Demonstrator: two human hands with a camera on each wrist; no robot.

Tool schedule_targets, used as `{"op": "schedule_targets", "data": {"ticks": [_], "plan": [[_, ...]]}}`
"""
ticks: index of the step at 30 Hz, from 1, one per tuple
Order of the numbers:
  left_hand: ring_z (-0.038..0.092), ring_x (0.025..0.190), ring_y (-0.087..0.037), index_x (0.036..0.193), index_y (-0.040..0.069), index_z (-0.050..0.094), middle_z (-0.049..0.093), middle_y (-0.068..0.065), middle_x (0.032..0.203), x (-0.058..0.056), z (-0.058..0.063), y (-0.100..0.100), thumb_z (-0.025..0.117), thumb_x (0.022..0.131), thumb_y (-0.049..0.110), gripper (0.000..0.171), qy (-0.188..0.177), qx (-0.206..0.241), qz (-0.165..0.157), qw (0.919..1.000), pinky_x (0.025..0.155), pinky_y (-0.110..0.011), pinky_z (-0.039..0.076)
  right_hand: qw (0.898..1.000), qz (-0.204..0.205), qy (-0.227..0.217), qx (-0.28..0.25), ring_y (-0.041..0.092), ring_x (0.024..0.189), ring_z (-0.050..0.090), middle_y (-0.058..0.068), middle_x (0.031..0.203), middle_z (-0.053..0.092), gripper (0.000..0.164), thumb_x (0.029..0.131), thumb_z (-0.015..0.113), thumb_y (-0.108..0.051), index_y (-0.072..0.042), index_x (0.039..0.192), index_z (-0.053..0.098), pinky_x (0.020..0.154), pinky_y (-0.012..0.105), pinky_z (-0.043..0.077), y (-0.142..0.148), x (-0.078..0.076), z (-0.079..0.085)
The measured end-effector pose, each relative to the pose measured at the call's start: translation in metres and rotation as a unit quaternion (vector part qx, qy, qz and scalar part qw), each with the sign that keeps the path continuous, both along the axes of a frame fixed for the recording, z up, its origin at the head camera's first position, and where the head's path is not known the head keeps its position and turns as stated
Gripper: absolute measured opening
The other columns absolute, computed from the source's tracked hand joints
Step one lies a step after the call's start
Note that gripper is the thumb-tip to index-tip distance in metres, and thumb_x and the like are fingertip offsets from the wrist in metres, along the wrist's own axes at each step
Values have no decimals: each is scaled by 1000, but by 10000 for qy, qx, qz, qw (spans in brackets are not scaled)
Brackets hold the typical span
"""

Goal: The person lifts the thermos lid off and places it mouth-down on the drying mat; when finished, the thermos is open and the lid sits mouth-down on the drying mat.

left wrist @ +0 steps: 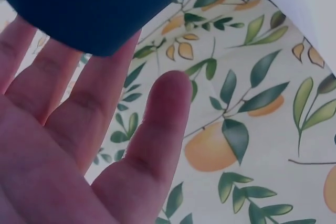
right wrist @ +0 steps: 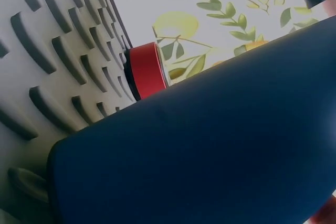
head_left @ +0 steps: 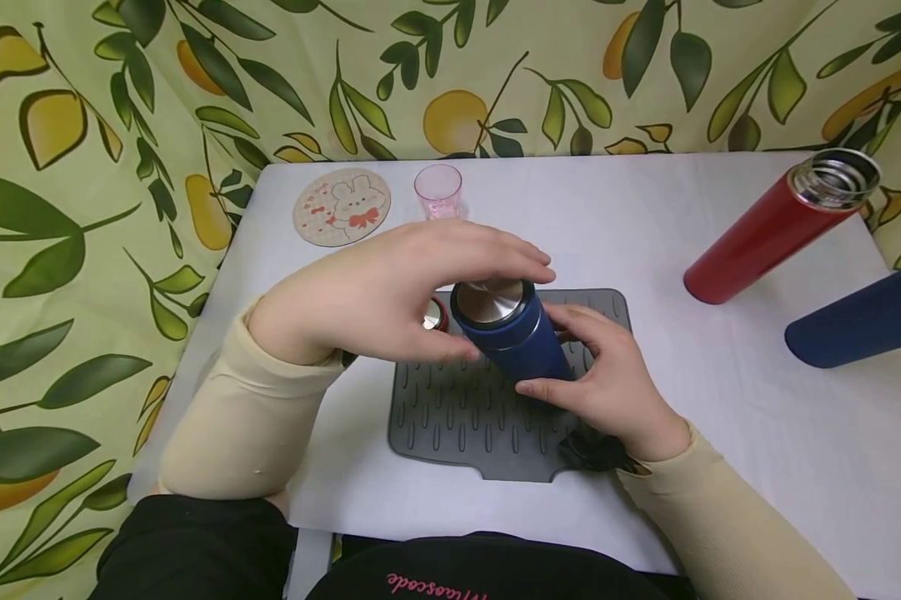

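Note:
My right hand grips the body of a blue thermos, thumb on the near side. The thermos tilts to the left over a grey ridged mat, its silver-topped lid facing up. My left hand is held beside and over the lid with long, loosely bent fingers, its thumb on the near side. In the left wrist view the thermos covers the fingertips, while the thumb stands apart from it. A small red lid rests on the mat beyond the thermos, partly hidden in the head view.
The grey mat lies on a white table. An uncapped red thermos and a second blue one, cut off by the frame, stand at the right. Behind are a pink glass and a round rabbit coaster.

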State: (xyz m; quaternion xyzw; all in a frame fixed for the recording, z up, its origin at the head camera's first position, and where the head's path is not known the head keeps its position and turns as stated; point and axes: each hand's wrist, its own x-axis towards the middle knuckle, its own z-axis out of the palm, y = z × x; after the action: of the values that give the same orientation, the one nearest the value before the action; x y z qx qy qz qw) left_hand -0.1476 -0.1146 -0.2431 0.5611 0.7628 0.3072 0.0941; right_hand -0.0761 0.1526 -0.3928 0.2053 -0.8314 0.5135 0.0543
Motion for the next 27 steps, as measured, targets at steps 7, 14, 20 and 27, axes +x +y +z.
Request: {"op": "schedule_targets", "data": {"ticks": [7,14,20,27], "plan": [[62,129,-14,145,7,68,69,-4,147,0,2,1,78,89,-4,58,-93,17,-127,9999,103,-36,55,10000,21,36,22,10,121,64,7,137,76,83,70,104,-9,-9,146,71,95,27,55,1,0,0],[60,116,-14,139,9,72,69,-1,140,2,4,2,86,89,7,52,85,-106,74,9999,97,-35,54,9999,77,69,-45,9,123,64,7,138,76,83,69,104,-8,-9,145,72,96,22,54,1,1,0],[59,104,-12,132,11,76,70,0,127,3,3,6,91,86,18,48,335,-56,272,9991,92,-35,53,9999,113,21,-113,9,121,64,4,136,77,81,70,104,-9,-12,145,73,96,21,53,-1,2,0],[64,105,-13,132,9,76,72,-2,123,6,3,8,92,90,31,50,670,-94,744,9949,91,-34,55,9998,87,-98,-123,9,120,64,3,135,77,81,72,104,-10,-12,146,72,96,26,54,-1,3,0]]}}
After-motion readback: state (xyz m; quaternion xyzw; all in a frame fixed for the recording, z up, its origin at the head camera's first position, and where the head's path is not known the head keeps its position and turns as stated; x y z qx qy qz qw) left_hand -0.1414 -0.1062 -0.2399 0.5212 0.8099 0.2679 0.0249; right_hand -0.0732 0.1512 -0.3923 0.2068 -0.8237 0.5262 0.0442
